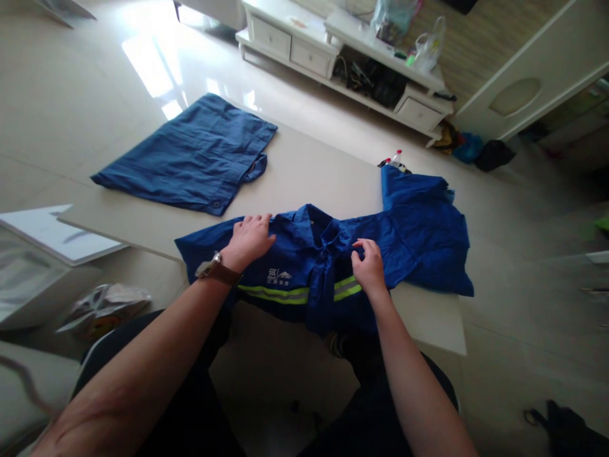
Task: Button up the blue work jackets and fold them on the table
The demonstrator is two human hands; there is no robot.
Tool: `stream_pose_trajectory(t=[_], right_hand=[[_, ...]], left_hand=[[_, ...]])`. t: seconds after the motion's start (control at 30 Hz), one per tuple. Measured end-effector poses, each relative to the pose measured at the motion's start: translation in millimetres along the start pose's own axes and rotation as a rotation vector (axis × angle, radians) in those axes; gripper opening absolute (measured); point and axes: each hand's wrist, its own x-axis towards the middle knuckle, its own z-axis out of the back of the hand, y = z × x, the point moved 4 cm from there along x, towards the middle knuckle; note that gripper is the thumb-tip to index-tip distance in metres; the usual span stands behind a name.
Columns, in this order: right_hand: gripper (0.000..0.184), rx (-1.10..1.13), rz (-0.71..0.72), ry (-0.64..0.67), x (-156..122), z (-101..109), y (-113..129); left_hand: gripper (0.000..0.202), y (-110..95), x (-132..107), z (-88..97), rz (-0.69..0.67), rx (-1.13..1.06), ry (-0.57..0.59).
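Observation:
A blue work jacket [290,247] with yellow-green and silver reflective stripes and a white chest logo lies across the near edge of the table. Its collar faces away from me, and the lower front hangs over the edge. My left hand [250,241], with a watch on the wrist, rests on the chest beside the collar, fingers spread. On the other side of the collar, my right hand [368,265] is at the jacket with fingers loosely curved and the thumb apart. To the right, more blue cloth [423,222] lies bunched, partly over the table's end.
A folded blue garment [185,155] lies on the far left of the pale table [328,165]. Bottles with red caps [396,157] show behind the bunched cloth. Beyond stands a white cabinet [309,57]. A white box [42,273] and a plastic bag [107,308] sit at left.

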Motion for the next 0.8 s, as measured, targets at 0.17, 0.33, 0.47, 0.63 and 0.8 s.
stream_pose_trajectory(t=[0.17,0.33,0.47,0.63,0.8], right_hand=[[0.024,-0.162,0.061,0.103,-6.6,-14.4,2.7],[0.037,-0.323,0.115,0.205,24.3,-29.3,17.2],[0.074,-0.531,0.043,0.493,77.4,-50.8,27.3],[0.041,-0.612,-0.012,0.668,110.0,-21.9,44.1],[0.043,-0.634,0.029,0.184,88.9,127.0,67.3]], left_hand=[[0.046,13.0,-5.6,-12.1,0.025,0.114,0.116],[0.034,11.7,-10.4,-17.4,-0.057,0.196,0.123],[0.036,6.9,-10.5,-4.2,-0.103,0.046,0.055],[0.038,15.2,-24.6,47.1,-0.032,-0.122,-0.111],[0.04,22.3,-67.9,100.5,-0.011,-0.15,-0.448]])
